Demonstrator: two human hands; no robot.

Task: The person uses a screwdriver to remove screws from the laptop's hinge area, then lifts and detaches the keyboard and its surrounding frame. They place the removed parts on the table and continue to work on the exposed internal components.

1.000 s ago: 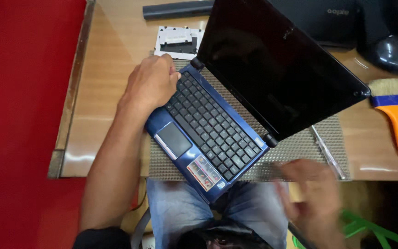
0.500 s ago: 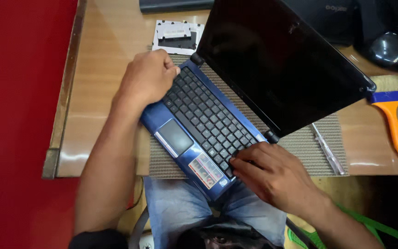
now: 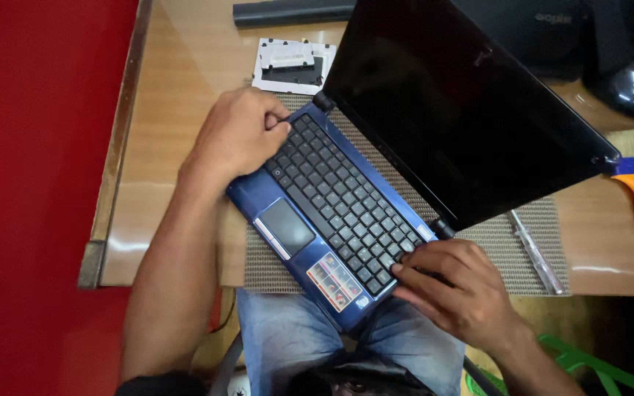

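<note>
A small blue laptop (image 3: 332,220) lies open and slantwise on a woven mat (image 3: 508,242) at the edge of the wooden table (image 3: 177,169). The left hand (image 3: 240,136) is curled over the keyboard's far-left corner, fingertips pressed at the key edge just beside the hinge. The right hand (image 3: 456,290) is bent over the near-right corner, fingers (image 3: 412,264) lying on the keys; nothing is gripped by either. For a clean lift of the keyboard, even pressure at both corners seems advisable, with the dark screen (image 3: 449,103) left undisturbed. A metal tool (image 3: 533,249) lies just beyond the right fingers.
</note>
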